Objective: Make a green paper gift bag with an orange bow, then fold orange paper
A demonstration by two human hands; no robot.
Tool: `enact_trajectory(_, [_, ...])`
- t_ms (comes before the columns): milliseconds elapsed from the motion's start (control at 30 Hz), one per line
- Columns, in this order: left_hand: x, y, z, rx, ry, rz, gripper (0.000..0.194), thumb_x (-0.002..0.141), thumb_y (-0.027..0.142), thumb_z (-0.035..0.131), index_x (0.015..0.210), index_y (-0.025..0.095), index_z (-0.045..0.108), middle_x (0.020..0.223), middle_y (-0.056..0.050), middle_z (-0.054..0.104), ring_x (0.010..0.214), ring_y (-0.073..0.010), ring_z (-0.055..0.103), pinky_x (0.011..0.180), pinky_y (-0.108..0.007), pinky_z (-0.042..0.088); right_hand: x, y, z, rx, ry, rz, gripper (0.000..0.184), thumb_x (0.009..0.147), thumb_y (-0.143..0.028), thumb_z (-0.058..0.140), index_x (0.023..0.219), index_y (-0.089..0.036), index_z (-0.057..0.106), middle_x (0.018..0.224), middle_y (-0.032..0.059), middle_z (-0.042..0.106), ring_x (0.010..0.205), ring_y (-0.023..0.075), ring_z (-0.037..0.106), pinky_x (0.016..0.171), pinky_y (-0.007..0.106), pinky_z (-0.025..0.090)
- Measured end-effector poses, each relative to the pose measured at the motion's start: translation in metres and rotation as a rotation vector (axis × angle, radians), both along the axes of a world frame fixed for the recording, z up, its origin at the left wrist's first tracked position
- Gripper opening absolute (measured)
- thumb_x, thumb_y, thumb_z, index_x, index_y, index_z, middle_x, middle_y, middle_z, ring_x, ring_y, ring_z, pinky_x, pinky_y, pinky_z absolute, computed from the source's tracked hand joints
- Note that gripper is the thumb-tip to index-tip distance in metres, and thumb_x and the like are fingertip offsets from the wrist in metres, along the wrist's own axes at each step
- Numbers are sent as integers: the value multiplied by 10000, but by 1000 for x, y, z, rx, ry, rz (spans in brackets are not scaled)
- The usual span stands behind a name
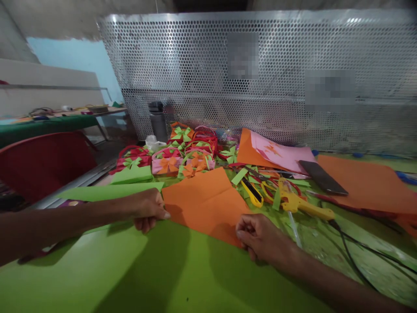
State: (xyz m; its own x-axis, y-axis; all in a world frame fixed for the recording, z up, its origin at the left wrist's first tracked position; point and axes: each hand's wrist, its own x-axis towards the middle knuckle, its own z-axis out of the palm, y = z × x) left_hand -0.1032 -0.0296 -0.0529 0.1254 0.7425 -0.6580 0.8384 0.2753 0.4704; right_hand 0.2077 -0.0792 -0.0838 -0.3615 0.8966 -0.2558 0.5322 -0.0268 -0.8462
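An orange sheet of paper (205, 204), with a faint crease across it, is held tilted above the green tabletop (146, 274). My left hand (148, 211) pinches its left corner between thumb and curled fingers. At the lower right corner, my right hand (257, 237) grips the same sheet, fingers closed. Just past the paper lie a yellow box cutter (252, 193), a yellow glue gun (302, 204) and scissors (267, 188) among green paper scraps. Light green paper (110, 191) lies behind my left hand.
Several small paper baskets with paper flowers (167, 161) stand at the back, near a grey bottle (158, 121). Orange and pink sheets (283, 152), a black phone (322, 177) and a black cord (352, 256) occupy the right. Behind rises a perforated metal panel (202, 65); a red chair (48, 161) stands left.
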Motion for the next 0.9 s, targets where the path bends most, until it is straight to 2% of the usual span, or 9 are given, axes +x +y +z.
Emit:
enact_trajectory(200, [9,-4,7,109,143,-89,161,670,279,526,551,196,458,523,-32,628,451,-186,612,404,-247,424,0,0,-1,11,4,-2,131,726,-75,447,657,-178,491,530,-69,519,341,35,466,340,142,301])
enact_trajectory(267, [22,-6,19,266,229,-142,182,683,265,506,528,196,438,482,-17,579,455,-181,587,439,-254,398,1,0,-2,13,11,-3,124,724,-80,445,665,-179,491,539,-66,526,343,38,472,336,142,304])
enact_trajectory(333, [39,-7,36,505,307,-200,197,715,281,502,547,192,452,515,-6,548,551,-179,577,520,-262,371,1,0,-3,13,17,-2,122,717,-81,444,664,-182,486,533,-70,521,340,39,465,332,141,299])
enact_trajectory(433, [64,-6,61,787,365,-246,188,810,333,437,771,193,556,715,-23,610,741,-212,572,618,-284,343,0,0,-3,11,14,-6,126,705,-72,444,664,-182,488,509,-81,498,341,41,459,337,142,287])
enact_trajectory(500, [75,0,66,887,379,-245,273,823,359,453,1004,182,554,926,-68,639,879,-252,566,680,-302,349,-1,-1,-2,21,2,-10,127,701,-69,444,668,-180,496,506,-81,499,346,41,462,346,143,283])
enact_trajectory(600, [77,17,54,902,357,-258,398,804,380,495,1127,149,513,1092,-133,619,981,-287,558,722,-312,365,-1,-1,-3,45,9,-24,117,707,-84,449,658,-179,495,517,-77,508,346,39,453,354,147,290])
enact_trajectory(767, [61,46,27,820,279,-225,441,703,386,593,1065,143,527,809,-57,654,712,-209,599,563,-251,352,0,-2,-7,34,56,-30,98,716,-101,459,671,-176,502,512,-81,491,340,32,413,352,149,285])
enact_trajectory(833, [55,49,25,816,233,-227,417,675,368,609,1021,149,531,745,-19,628,661,-185,574,539,-241,330,0,-2,-6,24,67,-32,93,714,-104,467,665,-175,503,513,-81,485,342,30,400,352,150,281])
enact_trajectory(900, [52,48,26,812,179,-255,250,664,332,602,847,168,554,654,26,566,610,-154,526,528,-233,299,-2,-2,-5,15,68,-28,86,708,-111,476,658,-173,507,525,-75,499,345,30,397,355,154,283])
